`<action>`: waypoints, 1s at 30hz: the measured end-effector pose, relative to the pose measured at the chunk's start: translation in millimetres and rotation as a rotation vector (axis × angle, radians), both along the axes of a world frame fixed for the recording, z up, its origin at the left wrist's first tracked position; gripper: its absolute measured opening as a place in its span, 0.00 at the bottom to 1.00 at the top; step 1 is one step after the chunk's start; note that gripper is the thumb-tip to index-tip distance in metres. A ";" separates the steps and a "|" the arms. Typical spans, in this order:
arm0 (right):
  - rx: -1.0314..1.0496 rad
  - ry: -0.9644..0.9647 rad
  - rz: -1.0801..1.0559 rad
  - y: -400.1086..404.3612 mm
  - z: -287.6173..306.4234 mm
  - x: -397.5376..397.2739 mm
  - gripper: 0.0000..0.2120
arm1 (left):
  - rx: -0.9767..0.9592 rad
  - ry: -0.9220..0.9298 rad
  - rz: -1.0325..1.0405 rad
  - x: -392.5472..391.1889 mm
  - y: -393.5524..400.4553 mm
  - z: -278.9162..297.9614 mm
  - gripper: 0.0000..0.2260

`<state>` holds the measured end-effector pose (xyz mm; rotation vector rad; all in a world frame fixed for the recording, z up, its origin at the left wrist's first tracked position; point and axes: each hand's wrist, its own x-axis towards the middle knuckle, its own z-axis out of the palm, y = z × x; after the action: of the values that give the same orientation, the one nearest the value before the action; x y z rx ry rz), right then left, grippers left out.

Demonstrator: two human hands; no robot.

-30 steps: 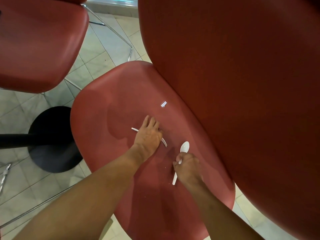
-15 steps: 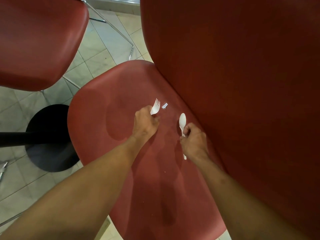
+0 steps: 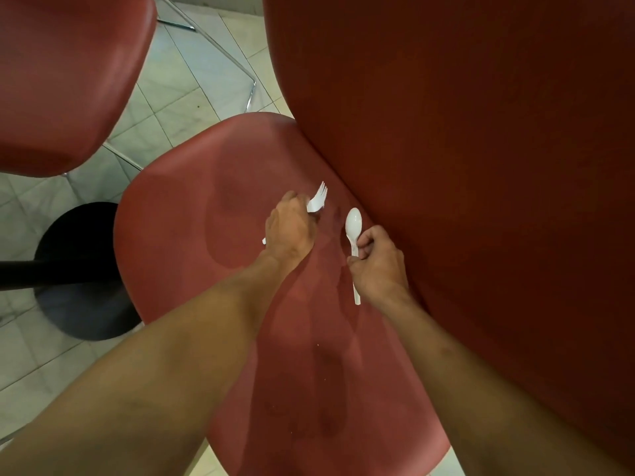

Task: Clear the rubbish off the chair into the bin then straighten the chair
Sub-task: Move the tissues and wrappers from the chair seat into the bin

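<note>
Floor tiles (image 3: 192, 80) and a black pedestal base (image 3: 79, 297) fill the nine o'clock side, under a second red chair (image 3: 62, 80). Moving right, the red chair seat (image 3: 178, 235) carries both hands above it. At centre, the left hand (image 3: 290, 231) has its fingers curled round a white plastic fork (image 3: 318, 201), tines toward twelve o'clock. Toward three o'clock, the right hand (image 3: 378, 266) grasps a white plastic spoon (image 3: 354, 228), bowl up, beside the chair back (image 3: 464, 166).
</note>
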<state>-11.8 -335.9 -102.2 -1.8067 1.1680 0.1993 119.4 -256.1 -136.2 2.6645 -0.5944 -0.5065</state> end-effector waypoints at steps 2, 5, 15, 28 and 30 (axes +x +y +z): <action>0.031 -0.009 -0.032 3.2 8.5 0.7 0.11 | -0.082 0.104 0.123 -5.1 1.5 7.4 0.17; 0.112 -0.034 -0.083 10.4 25.8 -0.7 0.14 | -0.268 0.423 0.363 -12.6 9.4 28.3 0.15; 0.282 -0.178 -0.063 96.3 117.9 -30.5 0.05 | -0.658 0.956 0.602 -78.9 116.3 146.0 0.08; 0.547 -0.336 0.159 270.6 253.3 -129.3 0.07 | -0.773 1.013 0.554 -198.3 316.3 283.0 0.11; 0.561 -0.317 0.179 297.9 272.1 -146.0 0.07 | -0.763 1.000 0.545 -217.5 344.3 297.1 0.09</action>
<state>-157.7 -38.0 169.9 -1.3770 0.6417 0.2984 -98.1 88.2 160.8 1.4667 0.2191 -1.0478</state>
